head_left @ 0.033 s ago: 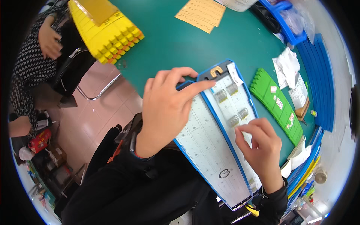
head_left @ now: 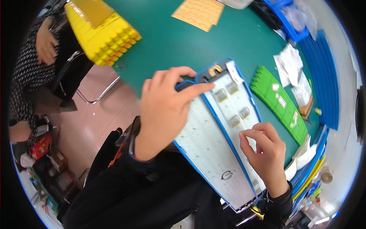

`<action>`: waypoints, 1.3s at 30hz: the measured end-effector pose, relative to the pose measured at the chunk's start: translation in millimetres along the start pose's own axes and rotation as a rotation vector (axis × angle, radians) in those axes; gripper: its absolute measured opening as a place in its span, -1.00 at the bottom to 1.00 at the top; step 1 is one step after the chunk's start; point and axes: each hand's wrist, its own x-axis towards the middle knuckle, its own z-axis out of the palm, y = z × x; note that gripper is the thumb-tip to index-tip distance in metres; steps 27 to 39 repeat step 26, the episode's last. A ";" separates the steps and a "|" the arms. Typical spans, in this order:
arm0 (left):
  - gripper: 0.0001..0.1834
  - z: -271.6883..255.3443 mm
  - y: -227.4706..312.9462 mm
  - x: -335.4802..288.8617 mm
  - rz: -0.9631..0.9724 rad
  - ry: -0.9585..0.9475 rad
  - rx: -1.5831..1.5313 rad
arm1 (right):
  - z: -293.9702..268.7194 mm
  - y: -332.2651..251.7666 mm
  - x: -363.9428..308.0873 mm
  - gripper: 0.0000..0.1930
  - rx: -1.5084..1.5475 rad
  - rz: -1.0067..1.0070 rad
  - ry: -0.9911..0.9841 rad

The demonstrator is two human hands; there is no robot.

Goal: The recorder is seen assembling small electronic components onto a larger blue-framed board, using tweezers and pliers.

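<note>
A long blue-edged case (head_left: pixel 209 149) lies open across my lap and the table edge, with two pale printed panels side by side. On its right panel sit several small coiled, spring-like pieces (head_left: pixel 233 121) in pairs. My left hand (head_left: pixel 164 110) grips the far end of the case, thumb laid over it beside the brass-coloured clip (head_left: pixel 215 70). Above the right panel, just below the lower pair of coils, my right hand (head_left: pixel 267 152) has thumb and forefinger pinched together. Whatever is between those fingertips, if anything, is too small to make out.
A green ridged strip (head_left: pixel 280 103) lies right of the case, near crumpled white papers (head_left: pixel 289 65). Yellow ridged strips (head_left: pixel 101 36) are stacked far left, orange sheets (head_left: pixel 198 14) at the back. Blue strips (head_left: pixel 322 80) line the right side. Another person's hand (head_left: pixel 46 45) shows at left.
The case, my left hand and the table things appear slightly further left in the picture. My right fingertips are a little further from the lower coils, still pinched.
</note>
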 end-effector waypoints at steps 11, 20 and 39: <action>-0.47 -7.4 23.8 -4.8 0.070 -0.133 0.201 | -52.9 108.4 -63.2 -0.84 -0.001 0.329 0.100; -0.51 3.6 32.2 -13.9 0.210 -0.215 0.274 | -35.0 117.3 -68.2 -0.90 0.124 0.437 0.100; -0.51 4.3 28.1 -13.5 0.226 -0.194 0.267 | -44.6 125.2 -84.8 -0.72 0.217 0.624 0.126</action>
